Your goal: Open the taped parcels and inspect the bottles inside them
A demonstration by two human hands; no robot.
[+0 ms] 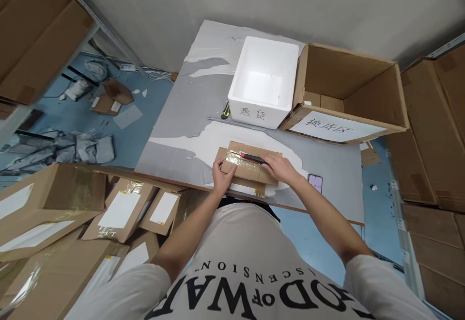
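A taped carton (250, 170) was steadied at a worktable (337, 179) while a red-and-black cutter (252, 157) was held over its top.

The carton was set by the table's near edge, at the centre of the clock — its left end was gripped by the left hand (223, 177), thumb on top. The cutter's handle was clasped in the right hand (279, 168), tip aimed toward nine o'clock; whether the tape was touched could not be told. A white foam box (263, 112) was placed at twelve, a large open cardboard box (370, 92) at two, a yellow-and-black knife (225, 111) at eleven and a phone (315, 183) between three and four — labelled parcels (121, 208) were heaped toward eight.
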